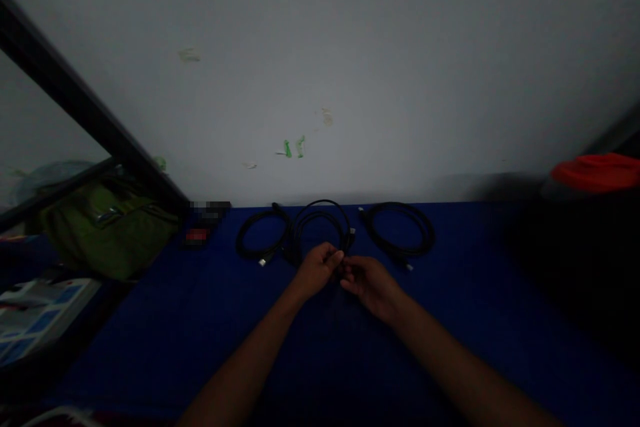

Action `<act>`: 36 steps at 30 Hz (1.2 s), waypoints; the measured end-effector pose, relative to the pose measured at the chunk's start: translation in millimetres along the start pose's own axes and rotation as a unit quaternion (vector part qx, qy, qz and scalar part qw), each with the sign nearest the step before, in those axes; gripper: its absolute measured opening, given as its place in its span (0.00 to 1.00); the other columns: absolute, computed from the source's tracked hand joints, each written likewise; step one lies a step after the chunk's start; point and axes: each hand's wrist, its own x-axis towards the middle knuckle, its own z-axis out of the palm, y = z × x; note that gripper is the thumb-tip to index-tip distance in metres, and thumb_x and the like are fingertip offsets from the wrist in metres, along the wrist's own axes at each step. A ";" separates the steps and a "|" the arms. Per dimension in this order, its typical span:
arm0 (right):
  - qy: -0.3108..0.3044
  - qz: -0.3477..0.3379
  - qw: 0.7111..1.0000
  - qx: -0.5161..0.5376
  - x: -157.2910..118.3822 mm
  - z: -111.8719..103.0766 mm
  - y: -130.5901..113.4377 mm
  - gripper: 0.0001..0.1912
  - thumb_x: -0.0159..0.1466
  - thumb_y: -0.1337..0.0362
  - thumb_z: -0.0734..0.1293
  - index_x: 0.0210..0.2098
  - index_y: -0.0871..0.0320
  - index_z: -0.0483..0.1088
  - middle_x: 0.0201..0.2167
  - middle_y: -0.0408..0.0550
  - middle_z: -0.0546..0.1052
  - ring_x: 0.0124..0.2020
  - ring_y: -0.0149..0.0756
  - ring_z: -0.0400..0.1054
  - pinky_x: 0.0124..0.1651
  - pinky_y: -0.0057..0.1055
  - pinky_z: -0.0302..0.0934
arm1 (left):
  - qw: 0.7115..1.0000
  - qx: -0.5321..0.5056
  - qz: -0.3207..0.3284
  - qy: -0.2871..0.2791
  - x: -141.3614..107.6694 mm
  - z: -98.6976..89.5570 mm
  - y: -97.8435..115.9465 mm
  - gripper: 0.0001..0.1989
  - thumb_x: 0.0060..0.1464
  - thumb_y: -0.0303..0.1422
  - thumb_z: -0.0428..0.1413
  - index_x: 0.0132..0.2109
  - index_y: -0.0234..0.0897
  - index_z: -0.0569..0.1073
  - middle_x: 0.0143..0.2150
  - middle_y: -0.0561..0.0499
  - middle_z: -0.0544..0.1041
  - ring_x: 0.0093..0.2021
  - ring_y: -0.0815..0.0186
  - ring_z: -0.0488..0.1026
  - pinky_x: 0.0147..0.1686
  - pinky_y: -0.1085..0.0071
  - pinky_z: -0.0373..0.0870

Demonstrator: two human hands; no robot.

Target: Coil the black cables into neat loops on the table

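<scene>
Three coiled black cables lie in a row along the wall side of the blue surface. Both hands are at the near edge of the middle cable (324, 215), whose loops rise beyond my fingers. My left hand (319, 268) is closed on this coil, thumb on top. Just to its right, my right hand (369, 283) has its fingers curled and pinched at the same cable's lower right side. To the left rests a second cable (241, 233) with a silver plug facing me. The third cable (431, 230) sits to the right, its plug ends showing.
A dark box (207, 223), partly blurred out, stands at the back left. Beyond a black frame bar (75, 90) are a green bag (110, 227) and a white-and-blue item (47, 317). A red-orange object (597, 172) tops a dark mass at right. The pale wall (425, 80) bounds the back.
</scene>
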 end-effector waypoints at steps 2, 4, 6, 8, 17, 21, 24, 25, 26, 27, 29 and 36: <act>-0.013 -0.020 1.000 -0.012 0.7 -1.1 0.9 0.06 0.52 0.71 0.64 0.19 0.64 0.68 0.15 0.40 0.65 0.16 0.21 0.59 0.21 0.21 0.66 | 1.000 0.011 0.012 0.003 -0.4 -1.4 2.0 0.16 0.51 0.44 0.50 0.30 0.35 0.64 0.23 0.53 0.70 0.22 0.71 0.65 0.23 0.74 0.61; -0.034 -0.055 0.997 -0.035 1.4 -2.7 2.0 0.06 0.51 0.68 0.66 0.20 0.64 0.68 0.16 0.41 0.66 0.16 0.22 0.60 0.21 0.23 0.66 | 1.000 0.012 0.021 0.006 -0.8 -2.9 4.0 0.16 0.52 0.44 0.50 0.30 0.34 0.65 0.23 0.53 0.70 0.21 0.72 0.65 0.22 0.75 0.61; -0.042 -0.091 0.993 -0.058 2.3 -4.5 2.4 0.07 0.50 0.65 0.68 0.22 0.62 0.67 0.19 0.41 0.68 0.17 0.23 0.60 0.21 0.25 0.67 | 1.000 0.003 0.022 0.011 -1.4 -4.1 5.6 0.16 0.51 0.45 0.50 0.32 0.34 0.65 0.24 0.54 0.70 0.19 0.73 0.65 0.22 0.75 0.61; -0.032 -0.121 0.989 -0.084 3.3 -6.0 1.9 0.09 0.50 0.62 0.69 0.24 0.61 0.67 0.21 0.41 0.69 0.18 0.24 0.61 0.21 0.26 0.67 | 1.000 -0.003 0.019 0.020 -2.0 -4.9 7.0 0.17 0.51 0.46 0.51 0.37 0.34 0.66 0.24 0.54 0.71 0.18 0.72 0.65 0.21 0.75 0.61; -0.016 -0.219 0.931 -0.293 8.3 -7.0 0.1 0.17 0.54 0.51 0.66 0.25 0.60 0.63 0.16 0.40 0.69 0.17 0.26 0.62 0.15 0.20 0.55 | 0.998 -0.063 0.015 0.028 -8.6 -1.7 18.3 0.21 0.55 0.48 0.44 0.47 0.36 0.62 0.25 0.55 0.71 0.21 0.68 0.70 0.25 0.72 0.65; 0.011 -0.241 0.933 -0.266 8.8 -10.1 -5.7 0.17 0.53 0.52 0.67 0.23 0.60 0.63 0.16 0.39 0.68 0.15 0.24 0.60 0.16 0.20 0.55 | 0.998 0.020 0.051 -0.005 -12.6 -6.4 22.3 0.23 0.55 0.47 0.46 0.51 0.36 0.61 0.26 0.53 0.72 0.25 0.66 0.72 0.28 0.72 0.64; 0.019 -0.226 0.954 -0.197 7.5 -14.0 -14.5 0.17 0.51 0.52 0.69 0.23 0.59 0.64 0.16 0.39 0.68 0.16 0.26 0.62 0.15 0.21 0.57 | 0.977 0.184 0.103 -0.015 -12.8 -14.0 20.5 0.22 0.50 0.47 0.52 0.47 0.38 0.67 0.29 0.51 0.74 0.30 0.64 0.70 0.30 0.70 0.62; 0.014 -0.216 0.961 -0.172 6.9 -15.4 -17.8 0.17 0.51 0.52 0.69 0.24 0.60 0.64 0.16 0.39 0.68 0.17 0.27 0.63 0.15 0.21 0.58 | 0.965 0.233 0.122 -0.016 -12.2 -16.3 19.3 0.20 0.48 0.48 0.54 0.43 0.39 0.69 0.30 0.50 0.74 0.31 0.63 0.69 0.32 0.69 0.62; 0.009 -0.208 0.967 -0.149 6.3 -16.8 -21.2 0.17 0.50 0.52 0.70 0.24 0.60 0.64 0.17 0.40 0.69 0.17 0.28 0.64 0.15 0.22 0.59 | 0.951 0.274 0.142 -0.020 -11.3 -18.4 18.1 0.19 0.46 0.48 0.55 0.39 0.39 0.71 0.30 0.50 0.73 0.32 0.62 0.68 0.34 0.68 0.61; 0.008 -0.202 0.971 -0.129 5.8 -18.1 -24.5 0.17 0.49 0.54 0.71 0.24 0.60 0.64 0.17 0.40 0.69 0.17 0.28 0.65 0.15 0.22 0.59 | 0.938 0.308 0.161 -0.025 -10.4 -20.0 17.1 0.18 0.45 0.48 0.56 0.36 0.39 0.71 0.30 0.50 0.73 0.33 0.62 0.67 0.36 0.66 0.60; 0.004 -0.194 0.976 -0.099 4.8 -20.6 -30.6 0.15 0.49 0.56 0.72 0.24 0.60 0.65 0.17 0.41 0.70 0.17 0.28 0.65 0.15 0.22 0.60 | 0.914 0.354 0.196 -0.034 -8.8 -22.1 16.0 0.17 0.45 0.48 0.56 0.32 0.38 0.71 0.29 0.50 0.71 0.33 0.61 0.65 0.40 0.64 0.58; -0.013 -0.157 0.986 -0.046 5.8 -30.3 -41.5 0.11 0.52 0.61 0.70 0.23 0.62 0.68 0.15 0.41 0.70 0.15 0.26 0.64 0.15 0.21 0.60 | 0.862 0.433 0.262 -0.044 -6.2 -24.6 14.2 0.13 0.53 0.42 0.52 0.31 0.36 0.69 0.31 0.49 0.70 0.38 0.61 0.65 0.42 0.65 0.57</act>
